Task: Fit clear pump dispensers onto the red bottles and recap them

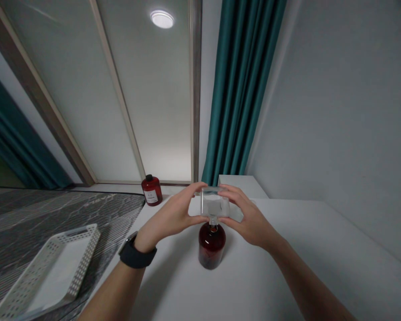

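- Step in hand, it seems: pouring; the left hand and right hand grasp 1 clear bottle, neck down, above the red bottle on the table.
- Next move seems to call for steady, aligned necks; whether they touch, I cannot tell.
- Far left: a capped bottle; near left: a basket; far: a white box.
- Nothing seems to block the 2 hands.

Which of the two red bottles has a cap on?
The far-left red bottle, topped by a black cap; the near red bottle, below the left hand and right hand, shows none.
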`<act>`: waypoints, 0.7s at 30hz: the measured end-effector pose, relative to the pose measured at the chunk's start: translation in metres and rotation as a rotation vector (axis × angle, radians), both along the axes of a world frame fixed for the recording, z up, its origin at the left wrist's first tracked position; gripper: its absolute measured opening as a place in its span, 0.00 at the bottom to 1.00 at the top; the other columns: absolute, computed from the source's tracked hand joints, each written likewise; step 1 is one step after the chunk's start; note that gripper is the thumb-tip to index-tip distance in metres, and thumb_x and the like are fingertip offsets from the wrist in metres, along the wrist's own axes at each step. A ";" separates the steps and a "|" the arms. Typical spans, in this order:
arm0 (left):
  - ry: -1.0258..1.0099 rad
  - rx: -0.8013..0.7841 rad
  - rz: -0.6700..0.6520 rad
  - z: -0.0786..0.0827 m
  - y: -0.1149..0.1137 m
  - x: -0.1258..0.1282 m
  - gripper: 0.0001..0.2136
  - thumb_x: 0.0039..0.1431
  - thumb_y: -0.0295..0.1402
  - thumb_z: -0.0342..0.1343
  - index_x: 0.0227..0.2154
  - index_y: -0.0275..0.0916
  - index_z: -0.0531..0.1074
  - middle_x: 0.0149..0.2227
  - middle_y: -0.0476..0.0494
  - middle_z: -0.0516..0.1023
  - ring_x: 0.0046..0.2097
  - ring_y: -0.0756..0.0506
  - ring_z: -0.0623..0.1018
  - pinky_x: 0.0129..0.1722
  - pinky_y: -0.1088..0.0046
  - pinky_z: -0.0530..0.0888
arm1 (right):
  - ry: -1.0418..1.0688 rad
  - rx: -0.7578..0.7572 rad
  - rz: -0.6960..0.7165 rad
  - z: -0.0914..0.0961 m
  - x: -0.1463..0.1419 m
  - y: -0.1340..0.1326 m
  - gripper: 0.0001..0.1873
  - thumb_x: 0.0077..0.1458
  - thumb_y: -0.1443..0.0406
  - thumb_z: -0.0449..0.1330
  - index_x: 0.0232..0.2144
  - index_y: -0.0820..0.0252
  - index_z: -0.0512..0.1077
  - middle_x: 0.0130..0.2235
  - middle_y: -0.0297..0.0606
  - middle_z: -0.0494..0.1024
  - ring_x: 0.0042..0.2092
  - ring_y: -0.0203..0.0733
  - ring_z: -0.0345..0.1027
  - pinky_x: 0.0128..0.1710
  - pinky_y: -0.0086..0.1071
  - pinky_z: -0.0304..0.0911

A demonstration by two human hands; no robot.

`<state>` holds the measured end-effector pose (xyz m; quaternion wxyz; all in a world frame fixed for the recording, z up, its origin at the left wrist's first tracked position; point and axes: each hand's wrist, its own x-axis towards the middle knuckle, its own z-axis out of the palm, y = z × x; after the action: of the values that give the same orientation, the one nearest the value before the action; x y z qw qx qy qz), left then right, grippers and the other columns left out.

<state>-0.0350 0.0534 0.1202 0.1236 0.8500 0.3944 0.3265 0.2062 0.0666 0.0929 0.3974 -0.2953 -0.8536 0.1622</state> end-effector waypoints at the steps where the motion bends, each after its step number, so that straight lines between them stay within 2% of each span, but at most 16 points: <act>1: 0.001 -0.003 -0.002 0.000 0.000 0.000 0.36 0.54 0.41 0.68 0.61 0.47 0.55 0.60 0.41 0.69 0.58 0.39 0.73 0.57 0.57 0.73 | -0.005 -0.005 -0.003 0.000 0.000 0.000 0.29 0.58 0.65 0.64 0.59 0.45 0.61 0.65 0.44 0.61 0.66 0.53 0.57 0.62 0.54 0.60; 8: 0.008 -0.008 0.000 0.002 -0.001 0.001 0.35 0.55 0.41 0.67 0.61 0.47 0.55 0.59 0.39 0.69 0.57 0.37 0.74 0.56 0.55 0.74 | -0.009 -0.024 -0.002 0.000 0.001 0.000 0.29 0.58 0.65 0.64 0.59 0.45 0.61 0.65 0.43 0.61 0.66 0.52 0.57 0.63 0.53 0.60; 21: 0.021 0.014 -0.007 0.004 -0.002 0.001 0.35 0.54 0.40 0.68 0.60 0.45 0.56 0.58 0.40 0.70 0.57 0.38 0.74 0.55 0.57 0.74 | -0.017 -0.025 0.001 0.003 0.002 -0.001 0.29 0.56 0.67 0.65 0.58 0.46 0.62 0.63 0.43 0.62 0.65 0.51 0.58 0.62 0.52 0.62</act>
<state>-0.0338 0.0512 0.1241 0.1144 0.8555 0.3905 0.3201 0.2079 0.0654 0.0954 0.3864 -0.3013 -0.8549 0.1704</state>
